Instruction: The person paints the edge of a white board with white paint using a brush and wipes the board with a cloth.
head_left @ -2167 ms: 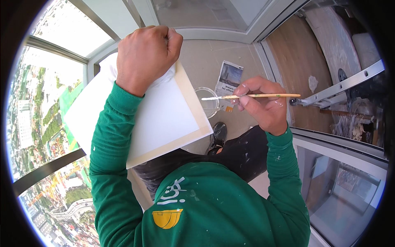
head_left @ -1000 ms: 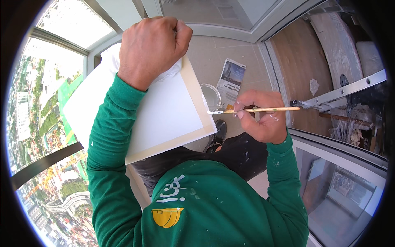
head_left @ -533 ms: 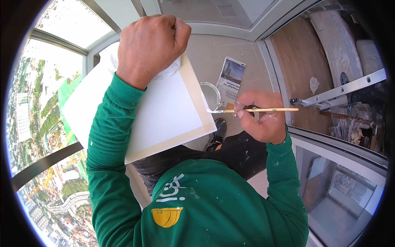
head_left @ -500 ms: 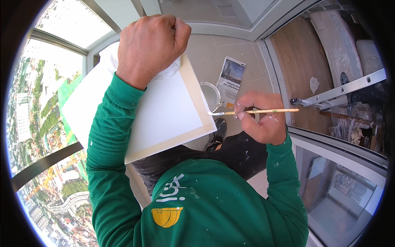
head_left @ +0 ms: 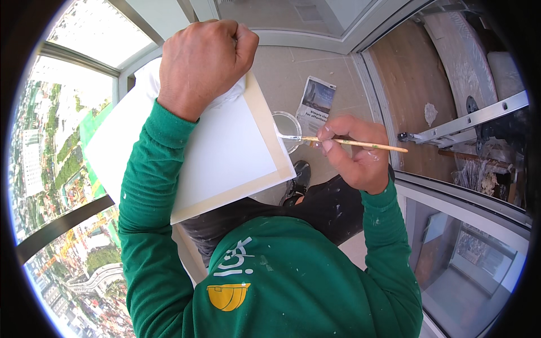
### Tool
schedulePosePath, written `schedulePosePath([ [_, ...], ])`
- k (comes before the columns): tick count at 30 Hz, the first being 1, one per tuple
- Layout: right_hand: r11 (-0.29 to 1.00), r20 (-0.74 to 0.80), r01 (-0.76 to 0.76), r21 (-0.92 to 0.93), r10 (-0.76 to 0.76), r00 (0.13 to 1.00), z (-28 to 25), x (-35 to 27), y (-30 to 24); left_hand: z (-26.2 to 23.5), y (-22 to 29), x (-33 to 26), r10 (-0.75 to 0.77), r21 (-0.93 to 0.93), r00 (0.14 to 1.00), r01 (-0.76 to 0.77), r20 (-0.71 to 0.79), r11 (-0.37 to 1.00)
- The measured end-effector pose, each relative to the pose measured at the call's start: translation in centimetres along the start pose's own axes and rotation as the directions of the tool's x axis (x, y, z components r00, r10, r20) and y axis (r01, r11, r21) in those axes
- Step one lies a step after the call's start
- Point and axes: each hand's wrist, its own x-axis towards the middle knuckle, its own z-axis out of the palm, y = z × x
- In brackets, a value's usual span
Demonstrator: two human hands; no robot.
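A white panel (head_left: 225, 155) with beige tape (head_left: 231, 194) along its right and near edges slopes in front of me at the left. My left hand (head_left: 208, 62) is closed in a fist over its far end, above crumpled white material (head_left: 230, 97); what the fingers hold is hidden. Between thumb and fingers, my right hand (head_left: 360, 152) pinches a thin wooden paintbrush (head_left: 360, 144). The brush's white-coated tip touches or nearly touches the panel's right edge. Just beyond lies a round clear container (head_left: 296, 119) on the floor, partly behind the brush.
A printed leaflet (head_left: 316, 100) lies on the tiled floor (head_left: 276, 67). My shoe (head_left: 302, 176) is below the panel's corner. Windows looking down on a city stand at left. At right are a glass door frame (head_left: 375, 107) and a metal ladder (head_left: 479, 118) beyond it.
My right hand has shifted slightly away from me and left. The brush tip has moved up along the panel's right edge, and its handle now tilts. The left hand has barely moved.
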Motion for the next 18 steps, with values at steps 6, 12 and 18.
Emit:
schedulePosePath([
  [6,0.999,0.114,-0.034,0.032,0.030,0.993,-0.9,-1.4,-0.2,0.0,0.1,-0.1,0.001,-0.012,1.000,-0.001,-0.011,1.000],
  [12,0.996,0.039,-0.055,0.074,0.052,0.998,-0.4,-0.7,0.2,0.0,0.3,0.3,-0.005,-0.015,1.000,0.005,-0.002,1.000],
  [18,0.994,-0.034,-0.033,0.107,0.037,0.999,0.4,1.1,1.5,-0.2,0.5,0.4,-0.010,0.003,1.000,0.010,0.017,1.000],
])
